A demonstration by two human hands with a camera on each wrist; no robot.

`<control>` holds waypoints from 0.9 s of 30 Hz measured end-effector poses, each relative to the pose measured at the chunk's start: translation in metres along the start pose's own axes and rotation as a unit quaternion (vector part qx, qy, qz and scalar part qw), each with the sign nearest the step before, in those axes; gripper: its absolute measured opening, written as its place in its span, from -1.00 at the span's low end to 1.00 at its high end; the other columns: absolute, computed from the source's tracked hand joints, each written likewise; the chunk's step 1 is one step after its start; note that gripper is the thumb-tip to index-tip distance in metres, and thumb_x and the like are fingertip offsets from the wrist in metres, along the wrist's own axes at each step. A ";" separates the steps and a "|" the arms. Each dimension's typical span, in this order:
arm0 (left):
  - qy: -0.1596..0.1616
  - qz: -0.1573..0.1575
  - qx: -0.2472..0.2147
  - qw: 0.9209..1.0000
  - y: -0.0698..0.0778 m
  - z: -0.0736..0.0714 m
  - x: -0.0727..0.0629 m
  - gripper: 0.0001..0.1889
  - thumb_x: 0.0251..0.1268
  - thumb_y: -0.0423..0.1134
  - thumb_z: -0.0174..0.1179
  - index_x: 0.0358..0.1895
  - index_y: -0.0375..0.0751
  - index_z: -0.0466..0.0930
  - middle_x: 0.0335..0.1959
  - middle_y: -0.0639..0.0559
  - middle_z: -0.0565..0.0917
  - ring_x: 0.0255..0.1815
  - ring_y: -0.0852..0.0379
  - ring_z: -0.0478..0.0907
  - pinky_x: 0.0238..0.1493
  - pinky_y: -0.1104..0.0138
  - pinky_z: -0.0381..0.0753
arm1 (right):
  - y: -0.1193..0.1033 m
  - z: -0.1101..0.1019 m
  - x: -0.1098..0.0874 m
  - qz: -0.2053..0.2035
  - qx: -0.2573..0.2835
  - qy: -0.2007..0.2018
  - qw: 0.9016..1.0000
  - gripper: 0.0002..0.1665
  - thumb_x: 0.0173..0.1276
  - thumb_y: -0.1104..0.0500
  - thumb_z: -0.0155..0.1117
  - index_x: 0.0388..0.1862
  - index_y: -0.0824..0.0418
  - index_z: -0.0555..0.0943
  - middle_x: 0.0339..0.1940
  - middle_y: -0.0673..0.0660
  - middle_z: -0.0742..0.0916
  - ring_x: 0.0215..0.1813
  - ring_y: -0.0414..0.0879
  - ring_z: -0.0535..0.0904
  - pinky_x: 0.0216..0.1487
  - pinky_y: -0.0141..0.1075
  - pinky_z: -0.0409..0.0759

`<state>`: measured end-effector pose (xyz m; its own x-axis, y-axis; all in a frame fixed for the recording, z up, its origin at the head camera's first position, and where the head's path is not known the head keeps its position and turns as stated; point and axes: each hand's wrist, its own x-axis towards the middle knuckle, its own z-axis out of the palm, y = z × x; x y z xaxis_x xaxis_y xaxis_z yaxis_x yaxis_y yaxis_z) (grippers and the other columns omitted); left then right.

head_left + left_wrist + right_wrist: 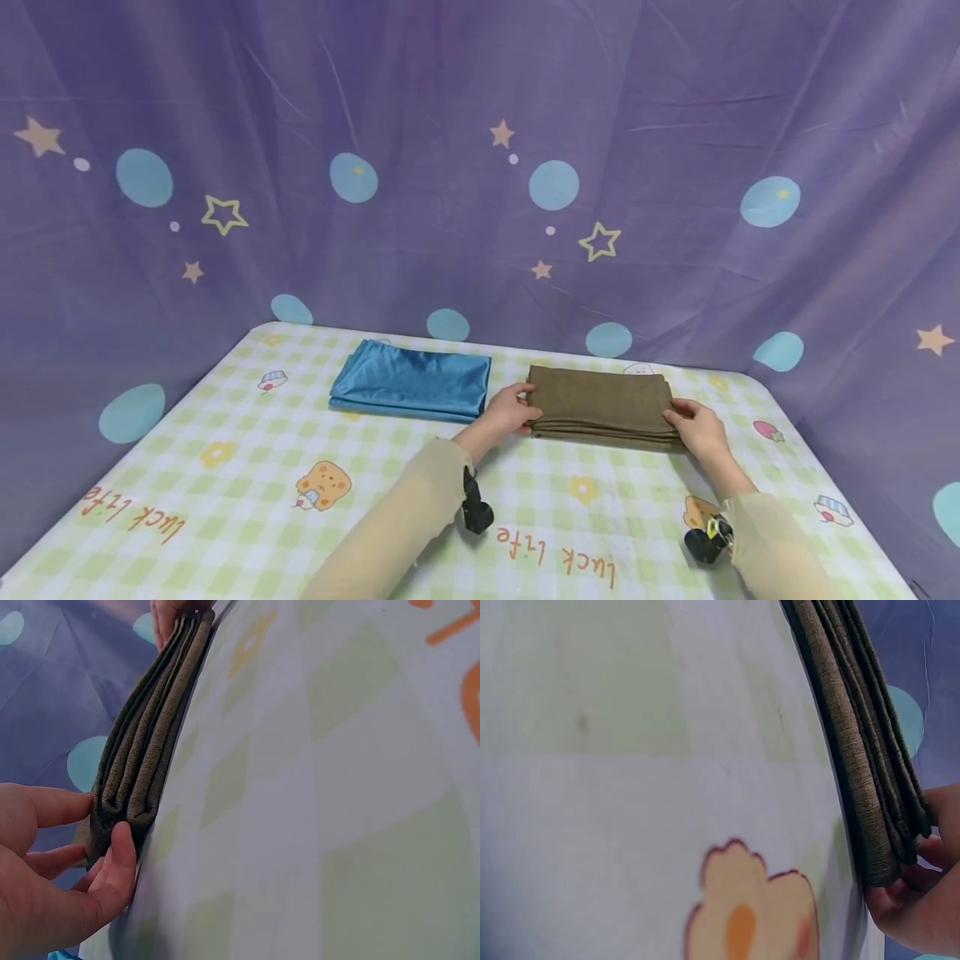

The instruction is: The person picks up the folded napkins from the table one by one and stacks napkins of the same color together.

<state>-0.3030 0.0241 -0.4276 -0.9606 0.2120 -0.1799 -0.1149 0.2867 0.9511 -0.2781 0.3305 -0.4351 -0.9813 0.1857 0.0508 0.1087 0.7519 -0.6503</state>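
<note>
A brown folded cloth (600, 402) lies flat on the table, its stacked layers facing the near side. At its left end, my left hand (512, 410) pinches the edge between thumb and fingers. The left wrist view shows that hand (64, 862) close up, its thumb against the folded layers (146, 750). My right hand (697, 427) holds the opposite end, and in the right wrist view its fingers (911, 904) reach around and under the corner. Left of the brown cloth lies a shiny blue folded cloth (416, 382), touched by neither hand.
The table (255, 500) wears a green-and-white checked cover with cartoon prints and lettering. Behind it hangs a purple curtain (450, 250) with stars and blue dots. Small black devices (477, 508) sit on both wrists.
</note>
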 end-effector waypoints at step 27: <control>-0.069 0.054 0.076 0.993 -0.001 -0.038 -0.032 -0.72 0.11 -0.38 0.21 -0.08 -0.37 0.52 -0.39 -0.08 0.49 -0.34 -0.06 0.52 -0.32 0.19 0.59 | -0.021 -0.006 -0.024 -0.071 -0.086 0.086 0.990 -0.68 0.29 0.18 0.05 -0.12 0.37 0.57 -0.18 0.38 0.62 -0.13 0.24 0.52 -0.18 0.03 0.45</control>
<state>-0.2817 -0.0184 -0.4131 -0.9198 0.3730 -0.1217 0.0366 0.3903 0.9200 -0.2559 0.3144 -0.4182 -0.9484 0.1642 0.2713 0.0110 0.8720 -0.4894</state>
